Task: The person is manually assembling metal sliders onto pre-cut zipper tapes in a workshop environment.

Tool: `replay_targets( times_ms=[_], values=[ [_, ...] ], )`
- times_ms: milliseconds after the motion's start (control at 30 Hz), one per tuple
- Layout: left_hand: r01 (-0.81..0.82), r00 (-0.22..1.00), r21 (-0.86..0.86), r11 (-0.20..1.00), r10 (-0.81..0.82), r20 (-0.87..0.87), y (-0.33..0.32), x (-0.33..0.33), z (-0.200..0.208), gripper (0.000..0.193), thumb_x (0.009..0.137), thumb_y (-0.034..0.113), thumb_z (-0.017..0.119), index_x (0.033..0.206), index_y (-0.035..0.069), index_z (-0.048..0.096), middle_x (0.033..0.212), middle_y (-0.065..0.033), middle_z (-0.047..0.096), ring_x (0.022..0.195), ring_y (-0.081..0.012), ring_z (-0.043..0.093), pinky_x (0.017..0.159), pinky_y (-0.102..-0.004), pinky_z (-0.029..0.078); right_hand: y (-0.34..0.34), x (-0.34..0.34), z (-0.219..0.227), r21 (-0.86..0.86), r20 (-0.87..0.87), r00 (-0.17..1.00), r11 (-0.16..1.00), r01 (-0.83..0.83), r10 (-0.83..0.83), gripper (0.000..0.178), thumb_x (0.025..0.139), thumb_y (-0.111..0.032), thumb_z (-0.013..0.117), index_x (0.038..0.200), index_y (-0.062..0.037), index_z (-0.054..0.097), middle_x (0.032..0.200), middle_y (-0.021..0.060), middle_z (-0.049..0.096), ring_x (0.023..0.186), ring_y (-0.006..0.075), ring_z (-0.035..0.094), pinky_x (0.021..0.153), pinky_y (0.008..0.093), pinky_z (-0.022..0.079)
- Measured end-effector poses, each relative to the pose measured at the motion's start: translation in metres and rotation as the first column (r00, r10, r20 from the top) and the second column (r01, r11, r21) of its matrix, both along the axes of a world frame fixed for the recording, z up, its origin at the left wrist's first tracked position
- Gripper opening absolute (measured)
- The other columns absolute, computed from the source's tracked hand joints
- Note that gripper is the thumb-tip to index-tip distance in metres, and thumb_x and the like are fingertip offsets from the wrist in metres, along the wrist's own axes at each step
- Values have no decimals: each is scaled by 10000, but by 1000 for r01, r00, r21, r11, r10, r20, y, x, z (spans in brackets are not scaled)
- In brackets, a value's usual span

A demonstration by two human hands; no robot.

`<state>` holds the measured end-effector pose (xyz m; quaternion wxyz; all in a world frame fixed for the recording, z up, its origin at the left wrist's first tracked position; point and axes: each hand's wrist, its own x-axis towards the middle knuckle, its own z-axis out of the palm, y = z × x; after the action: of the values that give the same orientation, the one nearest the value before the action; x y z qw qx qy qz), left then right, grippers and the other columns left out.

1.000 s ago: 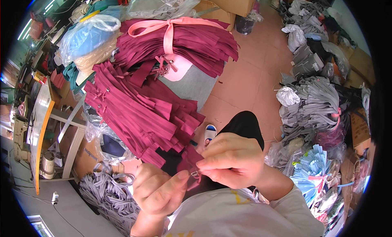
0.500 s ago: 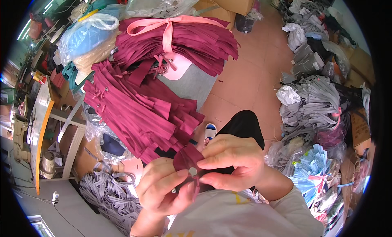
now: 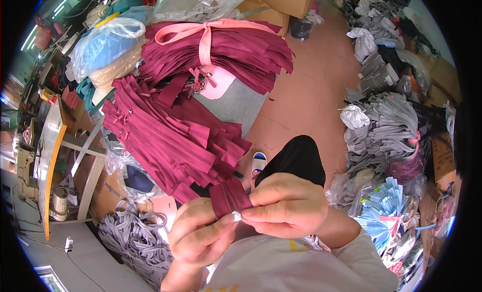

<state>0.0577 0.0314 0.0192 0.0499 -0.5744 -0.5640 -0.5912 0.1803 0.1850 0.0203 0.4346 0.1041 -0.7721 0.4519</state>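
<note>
A maroon zipper (image 3: 230, 198) is pinched between my two hands, its line of teeth facing up. My left hand (image 3: 198, 234) grips its left edge, the thumb lying near the lower end of the teeth. On the other side, the fingers and thumb of my right hand (image 3: 286, 206) are closed on the right edge. Fingertips cover the lower part, so a slider or pull cannot be made out there. Just beyond my hands lies a loose stack of maroon zippers (image 3: 170, 136), with small metal sliders and pulls at its left end.
Farther off, a second maroon bundle (image 3: 175, 48) is tied with a pink band (image 3: 206, 43). Grey strips (image 3: 135, 241) are heaped at lower left. Grey bundles (image 3: 386, 126) and a light-blue bundle (image 3: 384, 209) line the right side. A table (image 3: 55, 141) stands left.
My right hand has closed in beside the left thumb; its thumb and fingers were apart before. The zipper now lies flatter with its teeth showing, and the metal piece seen earlier is hidden.
</note>
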Motion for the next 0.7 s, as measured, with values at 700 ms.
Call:
replay_targets(
  times_ms=[700],
  values=[
    [117, 667, 77, 990, -136, 733, -1, 15, -11, 119, 844, -83, 684, 960, -72, 659, 890, -119, 643, 795, -171, 640, 705, -276, 530, -7, 3, 9, -431, 232, 962, 902, -29, 142, 97, 858, 54, 682, 955, 51, 669, 889, 118, 690, 751, 156, 680, 651, 255, 534]
  ],
)
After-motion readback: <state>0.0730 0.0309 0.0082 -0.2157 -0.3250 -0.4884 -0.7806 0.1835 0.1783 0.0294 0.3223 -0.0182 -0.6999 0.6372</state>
